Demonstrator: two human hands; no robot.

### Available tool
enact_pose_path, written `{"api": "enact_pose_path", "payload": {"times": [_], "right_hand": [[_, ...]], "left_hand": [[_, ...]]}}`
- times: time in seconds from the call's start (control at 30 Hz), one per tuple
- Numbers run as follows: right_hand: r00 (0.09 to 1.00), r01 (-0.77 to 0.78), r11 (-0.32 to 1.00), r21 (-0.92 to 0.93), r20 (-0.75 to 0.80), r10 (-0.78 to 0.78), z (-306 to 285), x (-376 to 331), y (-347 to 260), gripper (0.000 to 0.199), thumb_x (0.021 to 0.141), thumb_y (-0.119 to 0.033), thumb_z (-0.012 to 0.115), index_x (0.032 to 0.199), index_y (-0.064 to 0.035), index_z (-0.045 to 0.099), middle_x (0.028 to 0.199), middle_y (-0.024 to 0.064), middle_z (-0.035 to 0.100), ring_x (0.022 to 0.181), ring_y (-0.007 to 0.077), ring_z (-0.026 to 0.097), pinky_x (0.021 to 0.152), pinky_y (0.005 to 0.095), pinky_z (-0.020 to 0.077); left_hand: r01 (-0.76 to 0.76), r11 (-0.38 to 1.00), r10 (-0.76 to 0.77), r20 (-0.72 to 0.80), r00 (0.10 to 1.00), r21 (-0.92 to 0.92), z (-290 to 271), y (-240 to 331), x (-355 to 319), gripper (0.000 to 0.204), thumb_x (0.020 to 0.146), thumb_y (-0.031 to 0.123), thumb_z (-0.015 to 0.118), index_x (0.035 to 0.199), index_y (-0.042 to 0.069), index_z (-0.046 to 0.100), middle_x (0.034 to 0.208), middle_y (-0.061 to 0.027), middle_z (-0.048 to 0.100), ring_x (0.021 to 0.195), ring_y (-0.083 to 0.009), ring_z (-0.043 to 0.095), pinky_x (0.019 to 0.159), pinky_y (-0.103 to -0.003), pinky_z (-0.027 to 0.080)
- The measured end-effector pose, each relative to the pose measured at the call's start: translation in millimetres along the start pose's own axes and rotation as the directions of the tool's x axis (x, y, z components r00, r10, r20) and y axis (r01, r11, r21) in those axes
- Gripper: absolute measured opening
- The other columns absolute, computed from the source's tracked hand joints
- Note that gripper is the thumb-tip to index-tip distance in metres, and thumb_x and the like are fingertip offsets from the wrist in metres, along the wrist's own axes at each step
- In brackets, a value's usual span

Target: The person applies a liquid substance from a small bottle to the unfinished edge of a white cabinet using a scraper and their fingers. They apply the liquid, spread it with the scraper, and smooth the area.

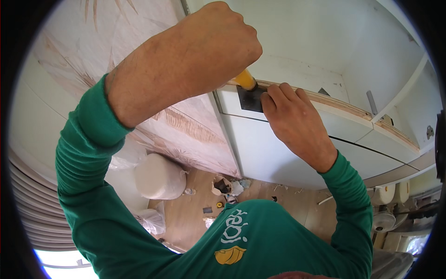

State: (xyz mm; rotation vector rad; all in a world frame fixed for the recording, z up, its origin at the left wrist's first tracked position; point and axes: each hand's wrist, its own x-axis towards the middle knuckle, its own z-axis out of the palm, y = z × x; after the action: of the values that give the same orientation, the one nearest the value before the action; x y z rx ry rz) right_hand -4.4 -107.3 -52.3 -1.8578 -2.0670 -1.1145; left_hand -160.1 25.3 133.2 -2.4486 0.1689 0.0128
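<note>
My left hand (218, 44) is closed in a fist around a yellow handle (245, 80), most of it hidden by the hand. The handle's dark lower end meets a dark, flat, square-edged plate (251, 98); whether the two are one tool, I cannot tell. This plate lies against the top of a white cabinet front (288, 148), just below its bare wood edge (344, 105). My right hand (295, 118) is closed beside it, fingers curled at the wood edge and the thumb side pressed on the plate's right part.
Behind the edge lies the white cabinet interior (306, 69), with a grey metal bar (371, 102). A patterned panel (186, 125) stands at left. Below are a wrapped round pouf (160, 176), a yellow tape measure (219, 204) and an open bag (223, 186) on the wooden floor.
</note>
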Motion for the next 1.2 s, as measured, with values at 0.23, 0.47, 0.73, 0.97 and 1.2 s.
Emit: {"api": "enact_pose_path", "payload": {"times": [0.23,0.47,0.73,0.97,1.2], "right_hand": [[1.000,0.009,1.000,-0.021,-0.012,-0.010,-2.7,0.8,0.3,0.014,0.087,-0.010,0.073,0.098,-0.0018,0.073,0.101,0.0065,0.063,0.100,0.0190,0.061,0.079,0.0332,0.0509],[1.000,0.013,1.000,0.020,0.018,-0.013,-5.2,4.3,3.1,0.011,0.086,-0.009,0.073,0.095,-0.0025,0.072,0.102,0.0065,0.064,0.101,0.0200,0.062,0.078,0.0333,0.0520],[0.999,0.003,0.999,0.034,0.034,-0.004,-6.3,6.2,3.0,0.011,0.088,-0.008,0.072,0.097,-0.0022,0.073,0.103,0.0070,0.066,0.103,0.0206,0.064,0.079,0.0348,0.0535],[0.997,0.000,0.999,0.048,0.071,-0.003,-7.6,6.4,2.4,0.015,0.088,-0.010,0.072,0.100,-0.0013,0.074,0.104,0.0073,0.065,0.104,0.0206,0.064,0.081,0.0351,0.0541],[0.999,-0.010,0.999,0.044,0.036,0.008,-5.1,5.3,0.7,0.015,0.087,-0.008,0.069,0.101,-0.0037,0.069,0.105,0.0064,0.061,0.103,0.0215,0.063,0.085,0.0357,0.0535]], "left_hand": [[0.077,0.997,-0.075,-0.076,0.994,0.026,4.6,1.1,-14.0,0.014,0.090,0.012,0.076,0.082,0.002,0.072,0.077,-0.0122,0.072,0.069,-0.0291,0.073,0.064,-0.039,0.052],[0.253,0.962,-0.228,-0.215,0.950,0.098,24.7,17.7,-25.9,0.021,0.082,0.012,0.089,0.100,0.007,0.079,0.100,-0.0049,0.076,0.086,-0.0305,0.076,0.076,-0.041,0.057],[0.392,0.920,-0.383,-0.250,0.890,-0.012,30.4,16.3,-46.9,0.023,0.086,0.017,0.085,0.106,0.009,0.077,0.099,-0.0043,0.070,0.084,-0.0316,0.074,0.073,-0.042,0.056],[0.482,0.855,-0.513,-0.162,0.843,-0.193,44.2,45.3,-55.7,0.025,0.088,0.022,0.084,0.110,0.011,0.077,0.100,-0.0044,0.068,0.082,-0.0318,0.074,0.068,-0.043,0.055],[0.547,0.786,-0.592,-0.096,0.800,-0.287,53.7,54.6,-67.8,0.031,0.087,0.025,0.086,0.113,0.010,0.077,0.099,-0.0041,0.068,0.079,-0.0298,0.072,0.067,-0.043,0.055]]}}
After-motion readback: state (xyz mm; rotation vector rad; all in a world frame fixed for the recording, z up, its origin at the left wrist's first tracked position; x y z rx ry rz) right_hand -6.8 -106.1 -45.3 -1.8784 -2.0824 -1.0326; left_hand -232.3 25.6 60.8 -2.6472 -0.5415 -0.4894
